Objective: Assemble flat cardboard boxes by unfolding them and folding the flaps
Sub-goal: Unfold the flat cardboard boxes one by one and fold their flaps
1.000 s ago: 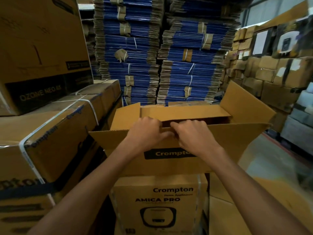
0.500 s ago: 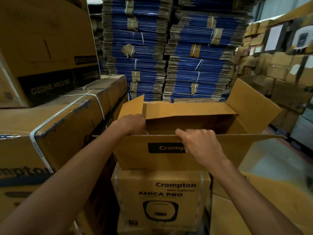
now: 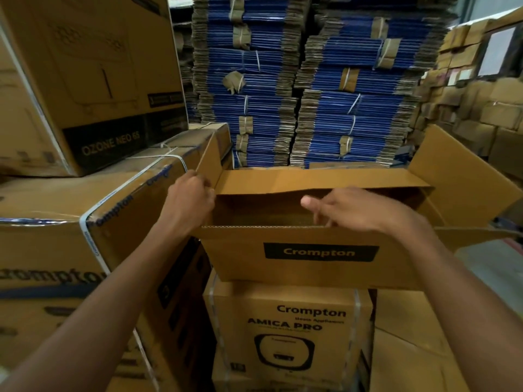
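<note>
- Both hands have moved since a moment ago: the left hand (image 3: 192, 199) has slid out to the left corner of the cardboard box (image 3: 319, 267). The right hand (image 3: 365, 210) has let go of the near edge and come up a little.
- The left hand now grips the small left flap (image 3: 210, 162) near its bottom corner, with its fingers curled round the flap's edge. That flap stands up and leans a bit outward.
- The right hand is loose and holds nothing. Its thumb points left, and its fingers hang down just inside the near edge of the box. I cannot tell if they touch the cardboard.
- The cardboard box is open at the top and sits right in front of the person. It rests on a closed box marked "Crompton AMICA PRO" (image 3: 297, 321).
- A black label (image 3: 321, 252) with the word "Crompton" is on the near side of the open box.
- The long far flap (image 3: 311, 179) bends in over the opening. The right flap (image 3: 464, 176) sticks up and out to the right.
- To the left is a big brown box with white straps (image 3: 56, 222). On top of it sits a box marked "OZONE NEO 65" (image 3: 85, 80).
- Behind the open box stand tall stacks of flat blue cardboard (image 3: 353, 114), tied in bundles.
- Far to the right, many brown boxes (image 3: 481, 114) are piled up.
</note>
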`<control>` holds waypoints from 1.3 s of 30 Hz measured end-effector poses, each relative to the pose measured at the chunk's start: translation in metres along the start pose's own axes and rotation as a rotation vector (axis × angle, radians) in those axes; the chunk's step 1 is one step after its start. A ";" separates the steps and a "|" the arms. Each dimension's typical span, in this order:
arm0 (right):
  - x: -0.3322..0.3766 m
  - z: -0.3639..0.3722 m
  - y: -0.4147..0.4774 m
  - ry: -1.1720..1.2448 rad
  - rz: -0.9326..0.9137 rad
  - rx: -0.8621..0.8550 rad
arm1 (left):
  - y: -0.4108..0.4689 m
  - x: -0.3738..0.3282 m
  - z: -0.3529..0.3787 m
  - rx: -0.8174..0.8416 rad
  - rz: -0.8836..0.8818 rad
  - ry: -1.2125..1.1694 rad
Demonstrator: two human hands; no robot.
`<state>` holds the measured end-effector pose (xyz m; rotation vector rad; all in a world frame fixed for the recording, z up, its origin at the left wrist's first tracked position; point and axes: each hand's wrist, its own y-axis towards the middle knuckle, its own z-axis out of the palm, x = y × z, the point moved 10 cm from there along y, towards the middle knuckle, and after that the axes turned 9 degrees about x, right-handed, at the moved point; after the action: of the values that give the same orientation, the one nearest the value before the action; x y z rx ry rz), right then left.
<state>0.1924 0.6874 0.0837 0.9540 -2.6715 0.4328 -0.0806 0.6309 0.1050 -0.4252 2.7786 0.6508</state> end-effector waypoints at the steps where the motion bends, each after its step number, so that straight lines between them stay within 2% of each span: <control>1: -0.009 -0.005 0.013 0.097 0.022 0.044 | -0.001 0.000 0.000 -0.001 -0.001 -0.003; 3: -0.028 -0.009 0.047 0.130 0.068 0.087 | -0.003 0.000 0.001 -0.007 0.000 -0.012; 6: -0.054 0.006 0.083 -0.089 0.208 0.217 | -0.010 -0.001 0.002 -0.018 0.016 -0.017; 9: -0.065 0.013 0.096 -0.135 0.284 0.270 | -0.016 0.002 0.002 -0.030 0.008 -0.020; 16: -0.050 -0.045 0.121 -0.277 0.182 -0.123 | -0.015 0.002 0.003 -0.028 0.023 -0.024; 24: -0.071 -0.108 0.134 -0.170 0.245 -0.394 | -0.022 0.001 0.004 -0.031 0.052 -0.044; 34: -0.070 -0.123 0.177 -0.188 0.329 -0.373 | 0.000 -0.007 0.010 0.031 0.095 0.012; 39: -0.061 -0.113 0.180 -0.242 0.273 -0.333 | 0.024 0.001 0.006 0.047 0.013 -0.051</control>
<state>0.1380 0.8963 0.1332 0.5773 -2.9746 -0.0850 -0.0884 0.6541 0.1091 -0.3759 2.7441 0.5902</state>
